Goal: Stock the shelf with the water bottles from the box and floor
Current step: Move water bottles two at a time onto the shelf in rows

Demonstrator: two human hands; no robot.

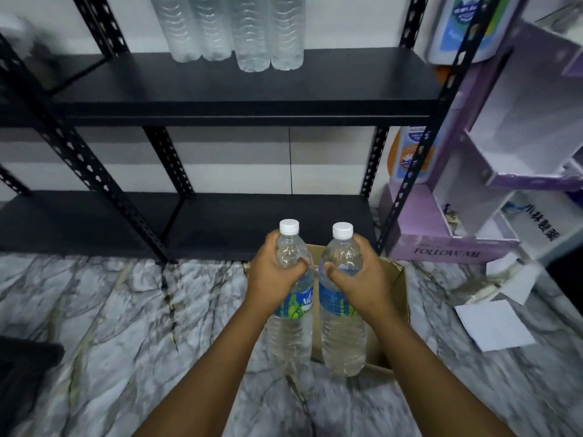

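Left hand [273, 269] grips the upper body of one water bottle [291, 298]; right hand [358, 272] grips a second bottle [341, 305], fingers wrapped round each. Both upright, side by side, held above the cardboard box [392, 298]. Beyond the box: black shelf [239, 89], four bottles [233, 29] standing on its upper board.

Small shop or stockroom. Black slotted-angle metal shelving unit [246, 86] stands against a plain white wall, water bottles [233, 29] lined up on its upper board. Purple cardboard retail display stand [492, 171] printed "FOLLOW ME" sits just right of it, with product cartons [410, 156] behind. Open cardboard box [394, 298] on marble-pattern floor [110, 326], loose paper scraps [495, 323] nearby.
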